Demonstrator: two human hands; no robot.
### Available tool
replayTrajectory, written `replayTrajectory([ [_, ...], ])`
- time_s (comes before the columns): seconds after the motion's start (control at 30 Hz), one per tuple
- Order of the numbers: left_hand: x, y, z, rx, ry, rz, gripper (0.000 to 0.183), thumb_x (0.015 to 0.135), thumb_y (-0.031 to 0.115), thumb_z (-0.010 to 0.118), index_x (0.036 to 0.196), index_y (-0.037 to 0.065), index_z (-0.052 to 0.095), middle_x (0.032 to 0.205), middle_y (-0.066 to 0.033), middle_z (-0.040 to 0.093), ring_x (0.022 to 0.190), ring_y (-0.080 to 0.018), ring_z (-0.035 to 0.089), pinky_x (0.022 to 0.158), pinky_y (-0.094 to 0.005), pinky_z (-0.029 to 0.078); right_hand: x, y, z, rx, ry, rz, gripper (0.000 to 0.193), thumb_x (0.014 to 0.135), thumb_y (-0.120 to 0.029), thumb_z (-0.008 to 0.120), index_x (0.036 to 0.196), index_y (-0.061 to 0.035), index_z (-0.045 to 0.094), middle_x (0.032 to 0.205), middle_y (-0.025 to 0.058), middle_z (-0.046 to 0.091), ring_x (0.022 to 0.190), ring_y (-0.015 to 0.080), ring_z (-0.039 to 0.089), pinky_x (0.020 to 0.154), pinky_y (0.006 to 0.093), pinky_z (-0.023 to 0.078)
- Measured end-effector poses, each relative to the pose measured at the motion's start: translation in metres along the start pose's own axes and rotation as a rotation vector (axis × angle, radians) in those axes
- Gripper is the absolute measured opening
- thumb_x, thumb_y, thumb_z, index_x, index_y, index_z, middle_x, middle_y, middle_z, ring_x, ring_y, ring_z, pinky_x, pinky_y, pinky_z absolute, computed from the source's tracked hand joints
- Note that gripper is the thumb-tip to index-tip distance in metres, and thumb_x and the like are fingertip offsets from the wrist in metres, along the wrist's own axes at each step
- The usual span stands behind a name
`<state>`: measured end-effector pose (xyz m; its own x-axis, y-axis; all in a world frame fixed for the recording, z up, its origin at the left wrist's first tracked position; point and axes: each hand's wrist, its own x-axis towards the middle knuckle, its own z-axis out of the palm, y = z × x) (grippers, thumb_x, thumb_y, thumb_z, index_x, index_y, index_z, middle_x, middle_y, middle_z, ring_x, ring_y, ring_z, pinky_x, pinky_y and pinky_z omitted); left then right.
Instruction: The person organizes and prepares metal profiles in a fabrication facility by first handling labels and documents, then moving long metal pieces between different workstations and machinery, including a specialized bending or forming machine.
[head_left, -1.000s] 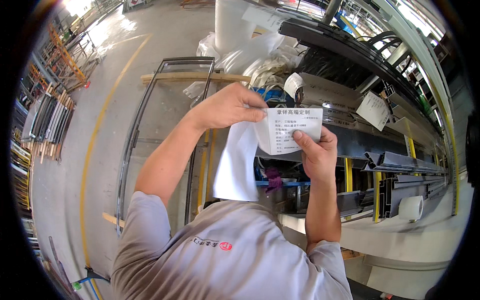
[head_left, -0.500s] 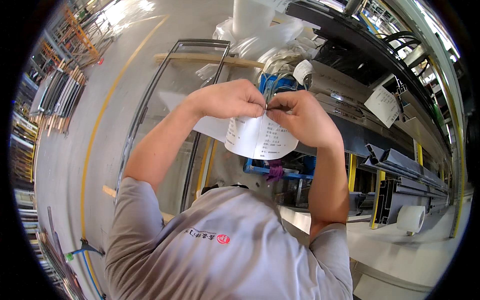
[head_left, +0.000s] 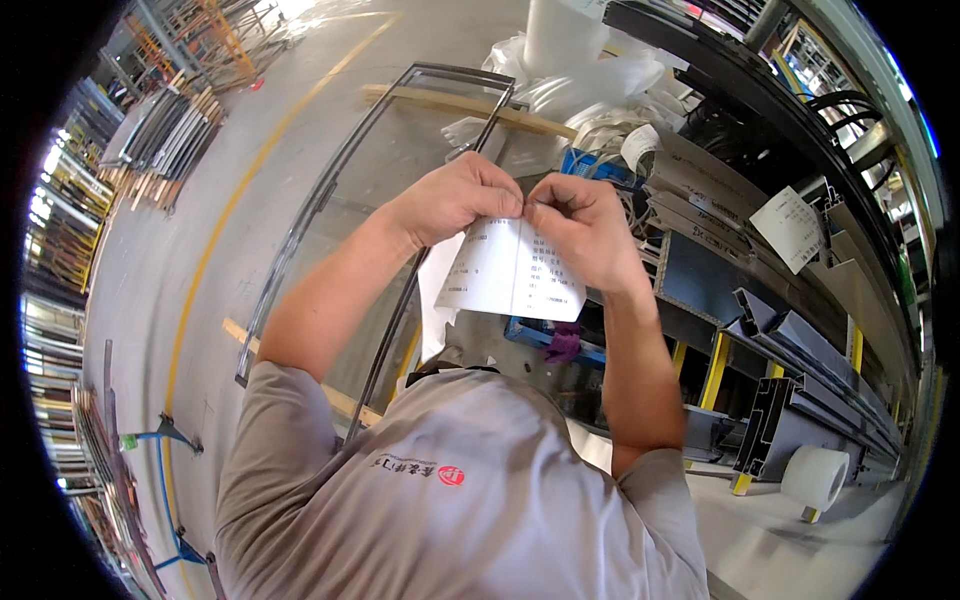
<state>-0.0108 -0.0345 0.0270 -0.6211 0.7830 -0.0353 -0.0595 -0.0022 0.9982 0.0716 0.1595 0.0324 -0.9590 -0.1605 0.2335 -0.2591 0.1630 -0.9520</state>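
Note:
A white printed paper sheet (head_left: 480,282) hangs between my hands, with a vertical line running down its middle. My left hand (head_left: 455,203) pinches its top edge between thumb and bent fingers. Right beside it, my right hand (head_left: 588,228) pinches the same edge, the two thumbs almost meeting. Whether the sheet is torn or only creased where they meet, I cannot tell. More white paper (head_left: 434,305) with a ragged lower end shows behind the sheet, on the left. Below the papers is a blue crate (head_left: 590,352) with a purple cloth (head_left: 563,343) at its edge.
A dark rectangular frame (head_left: 318,200) leans on the left over wooden bars (head_left: 545,122). Metal profiles (head_left: 810,345) and a roll of clear tape (head_left: 815,477) lie at right. Wrapped white plastic (head_left: 565,45) stands at the far side. A yellow floor line (head_left: 215,228) runs along the left.
The view has turned, so the surroundings sit further right. The sheet's lower edge is straighter, and the paper behind it now hangs lower. Both hands still pinch the top edge.

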Motion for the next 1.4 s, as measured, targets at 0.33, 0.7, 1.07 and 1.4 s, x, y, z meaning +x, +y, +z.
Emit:
replayTrajectory([
  [0.33,-0.041,-0.029,0.031,-0.32,0.204,-0.061,0.017,0.082,0.013,0.073,0.083,-0.004,0.072,0.075,-0.0069,0.069,0.07,-0.0138,0.062,0.066,-0.0277,0.048,-0.03,0.011,0.013,0.136,-0.039,0.023,0.011,0.089,-0.008,0.065,0.09,0.003,0.065,0.078,0.0011,0.064,0.075,0.006,0.055,0.066,0.0239,0.046],
  [0.7,-0.07,-0.009,-0.027,0.431,0.185,-0.178,0.022,0.081,0.016,0.069,0.084,-0.005,0.072,0.073,-0.0027,0.066,0.07,-0.0095,0.057,0.064,-0.0276,0.045,-0.045,0.051,0.021,0.486,0.186,0.102,0.008,0.093,-0.007,0.064,0.09,-0.0032,0.058,0.08,-0.0012,0.059,0.071,0.0047,0.052,0.064,0.0219,0.041],
  [1.07,-0.133,-0.071,-0.144,-0.012,0.237,-0.052,0.027,0.085,0.024,0.076,0.079,-0.002,0.073,0.07,0.0004,0.065,0.064,-0.0062,0.053,0.058,-0.0252,0.043,0.009,0.037,0.112,-0.069,0.457,-0.018,0.013,0.098,-0.011,0.059,0.095,0.0005,0.056,0.079,0.0001,0.058,0.073,0.0066,0.05,0.066,0.0233,0.043],
  [1.4,-0.19,-0.11,-0.225,-0.04,0.301,-0.094,0.03,0.085,0.027,0.078,0.079,-0.002,0.072,0.069,0.0014,0.063,0.063,-0.0061,0.053,0.057,-0.0254,0.042,0.066,0.049,0.196,-0.147,0.339,0.023,0.013,0.099,-0.011,0.06,0.096,0.0009,0.056,0.082,0.0008,0.058,0.076,0.0064,0.051,0.068,0.0228,0.044],
])
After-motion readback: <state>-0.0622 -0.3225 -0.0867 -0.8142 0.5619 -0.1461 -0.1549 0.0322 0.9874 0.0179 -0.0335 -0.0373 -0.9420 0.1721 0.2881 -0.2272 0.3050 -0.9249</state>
